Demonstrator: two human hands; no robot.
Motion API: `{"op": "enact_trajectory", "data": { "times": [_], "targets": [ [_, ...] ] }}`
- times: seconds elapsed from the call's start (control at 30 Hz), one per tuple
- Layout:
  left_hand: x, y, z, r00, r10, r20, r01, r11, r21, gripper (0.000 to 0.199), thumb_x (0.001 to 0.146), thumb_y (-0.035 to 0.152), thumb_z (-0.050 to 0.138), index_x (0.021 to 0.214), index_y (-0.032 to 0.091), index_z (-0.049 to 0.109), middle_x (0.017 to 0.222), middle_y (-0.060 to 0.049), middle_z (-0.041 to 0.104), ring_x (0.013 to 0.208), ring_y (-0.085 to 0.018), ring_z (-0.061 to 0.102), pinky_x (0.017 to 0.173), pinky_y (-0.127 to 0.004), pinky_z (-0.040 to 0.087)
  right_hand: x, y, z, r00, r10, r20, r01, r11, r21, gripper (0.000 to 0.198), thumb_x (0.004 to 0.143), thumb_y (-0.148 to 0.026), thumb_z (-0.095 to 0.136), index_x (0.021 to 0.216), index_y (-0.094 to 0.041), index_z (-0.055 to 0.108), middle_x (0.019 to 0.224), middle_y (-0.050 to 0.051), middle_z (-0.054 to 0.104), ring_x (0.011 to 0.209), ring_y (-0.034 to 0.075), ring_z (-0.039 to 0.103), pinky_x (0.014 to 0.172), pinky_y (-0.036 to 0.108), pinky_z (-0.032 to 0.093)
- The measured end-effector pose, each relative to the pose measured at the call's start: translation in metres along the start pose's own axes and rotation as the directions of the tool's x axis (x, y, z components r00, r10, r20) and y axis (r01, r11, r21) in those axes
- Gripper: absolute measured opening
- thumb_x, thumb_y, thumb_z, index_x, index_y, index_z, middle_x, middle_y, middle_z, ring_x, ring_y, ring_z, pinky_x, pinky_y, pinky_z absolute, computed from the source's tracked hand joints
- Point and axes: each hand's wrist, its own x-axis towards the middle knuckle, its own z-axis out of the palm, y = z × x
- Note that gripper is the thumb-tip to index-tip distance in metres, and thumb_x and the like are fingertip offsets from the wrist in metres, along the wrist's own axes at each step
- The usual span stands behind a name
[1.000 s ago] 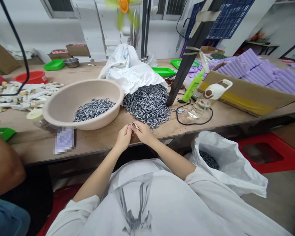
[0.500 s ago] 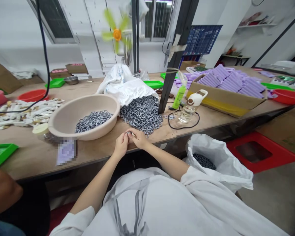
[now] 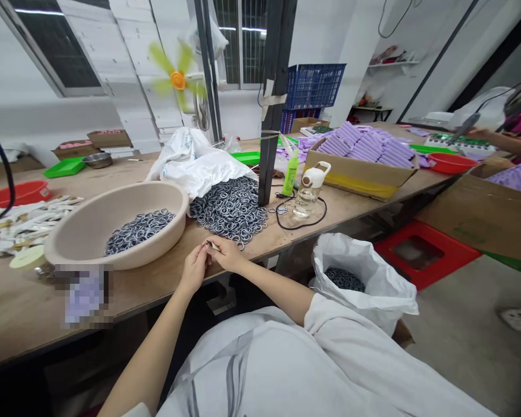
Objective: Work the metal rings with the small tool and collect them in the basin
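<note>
My left hand (image 3: 194,270) and my right hand (image 3: 227,253) meet at the table's front edge, fingers closed and pinched together. Between the fingertips shows a bit of a small grey ring (image 3: 209,244), mostly covered. Just beyond them lies a heap of grey rings (image 3: 230,208), spilling from a white sack (image 3: 200,162). Left of my hands stands a wide beige basin (image 3: 156,250) with more grey rings (image 3: 141,229) in it.
A dark post (image 3: 271,110) rises behind the heap. Right of it stand a water bottle (image 3: 308,194), a black cable and a carton (image 3: 360,182) of purple packets. A white bag (image 3: 364,301) with dark rings stands below the table's edge. Another person's arm (image 3: 510,142) shows far right.
The view has swung right, so the table's things appear farther left. My hands stay together at the table's edge, fingers slightly shifted. The person's arm at lower left has left the view.
</note>
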Motion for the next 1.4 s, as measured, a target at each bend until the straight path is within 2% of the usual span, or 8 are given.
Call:
{"op": "enact_trajectory", "data": {
  "times": [0.33, 0.5, 0.67, 0.87, 1.03, 1.23, 1.3, 1.4],
  "targets": [
    [0.002, -0.005, -0.005, 0.999, -0.036, -0.014, 0.034, 0.99, -0.14, 0.033, 0.08, 0.048, 0.06, 0.066, 0.02, 0.05, 0.055, 0.003, 0.046, 0.05, -0.01, 0.038, 0.047, -0.023, 0.031, 0.002, -0.008, -0.003, 0.996, -0.064, 0.06, 0.065, 0.998, -0.007, 0.03, 0.093, -0.038, 0.061, 0.117, -0.021, 0.065, 0.112, 0.004, 0.071, 0.103, 0.018, 0.064, 0.093, 0.028, 0.045],
    [-0.001, 0.0, -0.004, 0.999, -0.038, 0.019, 0.04, 0.989, -0.141, 0.037, 0.08, 0.052, 0.062, 0.065, 0.02, 0.052, 0.055, 0.003, 0.047, 0.051, -0.01, 0.039, 0.048, -0.024, 0.032, 0.001, -0.005, -0.003, 1.0, 0.008, 0.03, -0.01, 0.998, 0.063, 0.027, 0.09, -0.039, 0.065, 0.107, -0.019, 0.066, 0.096, 0.002, 0.069, 0.089, 0.016, 0.061, 0.083, 0.026, 0.045],
    [-0.001, 0.002, -0.003, 0.998, -0.049, 0.05, 0.055, 0.992, -0.112, 0.042, 0.079, 0.056, 0.064, 0.062, 0.019, 0.053, 0.054, 0.001, 0.049, 0.051, -0.01, 0.039, 0.05, -0.024, 0.032, 0.002, -0.001, -0.003, 0.999, 0.049, 0.024, -0.052, 0.986, 0.157, 0.028, 0.096, -0.041, 0.054, 0.09, -0.017, 0.067, 0.077, 0.0, 0.064, 0.075, 0.014, 0.058, 0.075, 0.025, 0.044],
    [-0.001, 0.0, -0.004, 0.995, -0.074, 0.072, 0.084, 0.987, -0.14, 0.045, 0.083, 0.062, 0.056, 0.067, 0.019, 0.052, 0.055, 0.002, 0.05, 0.05, -0.01, 0.04, 0.049, -0.024, 0.033, -0.001, 0.001, -0.003, 0.998, 0.045, 0.05, -0.056, 0.965, 0.255, 0.03, 0.087, -0.043, 0.067, 0.103, -0.018, 0.065, 0.086, 0.0, 0.067, 0.08, 0.015, 0.061, 0.078, 0.028, 0.046],
    [-0.007, 0.007, -0.006, 0.986, -0.075, 0.146, 0.099, 0.982, -0.163, 0.051, 0.079, 0.067, 0.06, 0.066, 0.018, 0.058, 0.058, -0.002, 0.057, 0.054, -0.012, 0.044, 0.052, -0.026, 0.035, -0.004, 0.0, -0.002, 0.992, 0.028, 0.127, -0.071, 0.934, 0.351, 0.034, 0.089, -0.053, 0.062, 0.092, -0.019, 0.058, 0.063, -0.004, 0.061, 0.061, 0.014, 0.061, 0.064, 0.027, 0.048],
    [-0.007, 0.017, 0.001, 0.979, -0.148, 0.142, 0.182, 0.948, -0.262, 0.051, 0.078, 0.069, 0.06, 0.076, 0.019, 0.058, 0.056, 0.002, 0.051, 0.05, -0.011, 0.041, 0.048, -0.026, 0.031, 0.001, -0.008, -0.003, 0.977, 0.078, 0.199, -0.159, 0.886, 0.434, 0.042, 0.09, -0.063, 0.055, 0.091, -0.021, 0.055, 0.063, -0.004, 0.06, 0.058, 0.015, 0.062, 0.062, 0.029, 0.051],
    [-0.003, 0.028, 0.004, 0.976, -0.177, 0.13, 0.212, 0.914, -0.347, 0.049, 0.079, 0.068, 0.059, 0.076, 0.02, 0.056, 0.055, 0.003, 0.046, 0.048, -0.01, 0.036, 0.046, -0.025, 0.026, 0.011, -0.019, -0.012, 0.976, 0.126, 0.176, -0.192, 0.879, 0.437, 0.042, 0.09, -0.063, 0.055, 0.09, -0.021, 0.057, 0.063, -0.004, 0.059, 0.059, 0.014, 0.06, 0.063, 0.028, 0.049],
    [0.007, 0.049, 0.005, 0.986, -0.121, 0.118, 0.163, 0.868, -0.47, 0.047, 0.08, 0.063, 0.062, 0.067, 0.021, 0.045, 0.053, 0.003, 0.044, 0.048, -0.009, 0.035, 0.046, -0.025, 0.026, 0.034, -0.037, -0.033, 0.988, 0.157, -0.012, -0.143, 0.926, 0.349, 0.043, 0.09, -0.062, 0.057, 0.083, -0.02, 0.062, 0.067, -0.002, 0.056, 0.063, 0.012, 0.053, 0.063, 0.025, 0.044]
  ]
}}
